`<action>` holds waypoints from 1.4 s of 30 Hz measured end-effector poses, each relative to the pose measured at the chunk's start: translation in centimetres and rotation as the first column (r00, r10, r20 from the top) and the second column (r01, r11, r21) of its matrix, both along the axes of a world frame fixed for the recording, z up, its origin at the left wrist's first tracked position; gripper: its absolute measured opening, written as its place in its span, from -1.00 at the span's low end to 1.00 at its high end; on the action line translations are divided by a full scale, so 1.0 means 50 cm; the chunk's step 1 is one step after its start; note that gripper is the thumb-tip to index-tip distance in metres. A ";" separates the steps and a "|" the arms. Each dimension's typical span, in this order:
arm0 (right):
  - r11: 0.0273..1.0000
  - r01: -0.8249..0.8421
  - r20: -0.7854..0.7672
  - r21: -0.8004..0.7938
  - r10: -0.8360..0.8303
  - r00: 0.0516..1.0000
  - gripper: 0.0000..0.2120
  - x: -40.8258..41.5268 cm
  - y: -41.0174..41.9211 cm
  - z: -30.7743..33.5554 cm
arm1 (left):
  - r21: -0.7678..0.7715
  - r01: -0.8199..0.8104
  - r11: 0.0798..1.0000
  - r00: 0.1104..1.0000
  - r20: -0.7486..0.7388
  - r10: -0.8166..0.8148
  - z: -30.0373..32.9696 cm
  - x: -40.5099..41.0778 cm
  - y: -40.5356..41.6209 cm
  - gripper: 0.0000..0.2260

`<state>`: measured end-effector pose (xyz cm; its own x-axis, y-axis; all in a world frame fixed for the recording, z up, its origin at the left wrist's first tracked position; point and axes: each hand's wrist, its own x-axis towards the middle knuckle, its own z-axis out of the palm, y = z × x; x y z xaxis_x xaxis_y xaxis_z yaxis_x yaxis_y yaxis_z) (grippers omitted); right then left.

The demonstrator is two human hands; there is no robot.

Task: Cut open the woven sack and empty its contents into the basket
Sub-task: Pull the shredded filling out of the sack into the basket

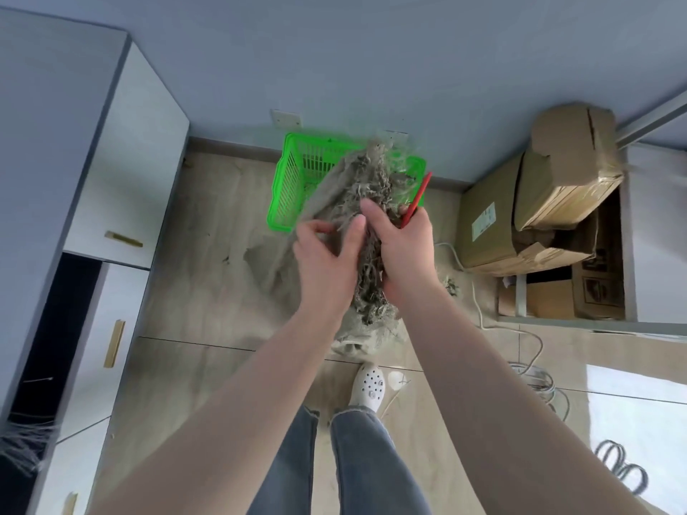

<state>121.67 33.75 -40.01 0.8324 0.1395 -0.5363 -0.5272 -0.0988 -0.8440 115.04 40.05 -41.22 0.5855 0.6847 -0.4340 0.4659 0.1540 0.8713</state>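
A grey-beige woven sack (327, 191), slit open along its length, hangs in front of me above the floor. Dried greyish-green plant stuff (371, 180) shows through the slit. My left hand (327, 258) pinches the sack's left cut edge. My right hand (401, 247) grips the right side of the sack and also holds a red cutter (418, 200), which points up and to the right. A bright green plastic basket (293, 176) stands on the floor by the wall, partly hidden behind the sack's upper end.
Taped cardboard boxes (539, 202) are stacked at the right under a shelf. White cables (528, 347) trail over the wooden floor. Grey-white cabinets (122, 172) line the left side. My legs and a white shoe (368, 388) are below the sack. A scrap of plant stuff (451, 286) lies on the floor.
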 end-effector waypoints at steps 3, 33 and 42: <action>0.995 -0.030 -0.059 0.098 0.036 0.998 -0.48 0.012 -0.002 0.009 | -0.211 -0.019 0.977 0.999 0.031 0.026 -0.002 0.013 0.002 -0.62; 0.983 0.018 -0.006 -0.180 -0.020 1.000 -0.66 -0.007 -0.033 0.067 | -0.184 0.619 0.764 0.786 0.128 -0.605 0.007 0.040 0.163 -0.70; 0.944 -0.088 0.204 -0.318 0.159 0.966 -0.80 -0.028 0.033 -0.021 | 0.020 0.326 0.945 0.944 0.043 -0.327 -0.010 0.020 0.090 -0.62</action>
